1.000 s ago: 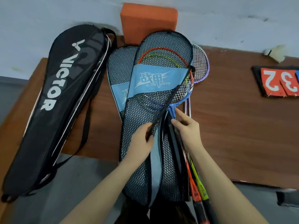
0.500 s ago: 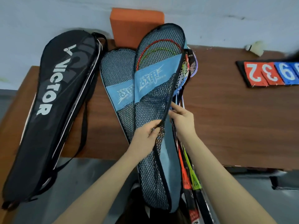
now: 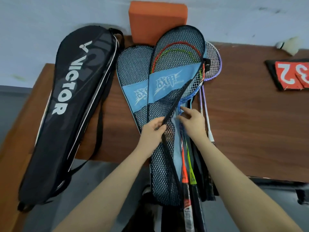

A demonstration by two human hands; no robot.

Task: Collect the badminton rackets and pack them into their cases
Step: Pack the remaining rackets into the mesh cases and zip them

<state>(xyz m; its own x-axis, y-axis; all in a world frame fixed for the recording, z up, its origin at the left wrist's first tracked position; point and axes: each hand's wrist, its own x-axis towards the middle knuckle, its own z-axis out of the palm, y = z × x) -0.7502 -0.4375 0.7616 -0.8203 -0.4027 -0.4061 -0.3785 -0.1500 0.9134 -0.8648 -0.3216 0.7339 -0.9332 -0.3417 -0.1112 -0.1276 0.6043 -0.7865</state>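
Mesh case [image 3: 164, 164]: my left grip [image 3: 153, 131] still pinches its reopened zipper edge; right grip [image 3: 192, 121], fingers loose, now nudges blue racket [image 3: 179, 106] inward.

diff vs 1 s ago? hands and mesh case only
The left hand keeps its pinch on the zipper edge of the top mesh case, which stays open down its right side. The right hand has slid slightly, fingers now at the throat of the blue racket. Nothing was let go. The Victor bag, second mesh case and purple racket lie as before.
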